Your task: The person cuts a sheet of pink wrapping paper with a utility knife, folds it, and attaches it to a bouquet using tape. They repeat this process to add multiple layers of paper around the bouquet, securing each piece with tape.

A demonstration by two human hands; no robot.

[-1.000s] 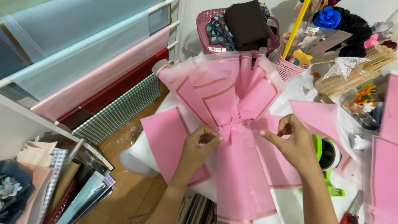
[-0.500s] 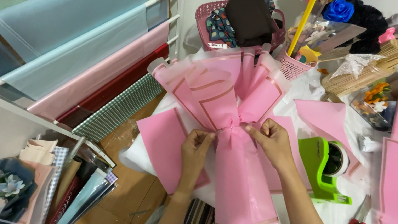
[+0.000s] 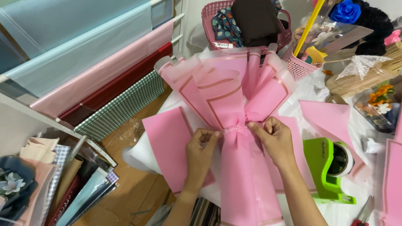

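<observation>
Head view: left hand (image 3: 202, 144) and right hand (image 3: 271, 136) pinch the pink bouquet wrap (image 3: 234, 100) at its gathered waist (clear tape (image 3: 233, 129) stretched between them), so a loosened pinch could let the pleats splay.

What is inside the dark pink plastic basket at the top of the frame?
The dark pink plastic basket holds a folded dark brown cloth and a patterned teal fabric. Anything beneath them is covered.

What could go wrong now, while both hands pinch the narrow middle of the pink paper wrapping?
1. The clear tape strip stretched between the left hand and the right hand might stick crookedly or wrinkle.
2. If either hand loosens, the gathered pink wrapping paper bouquet may fan open.
3. The right forearm is close to the green tape dispenser and might bump it.
</observation>
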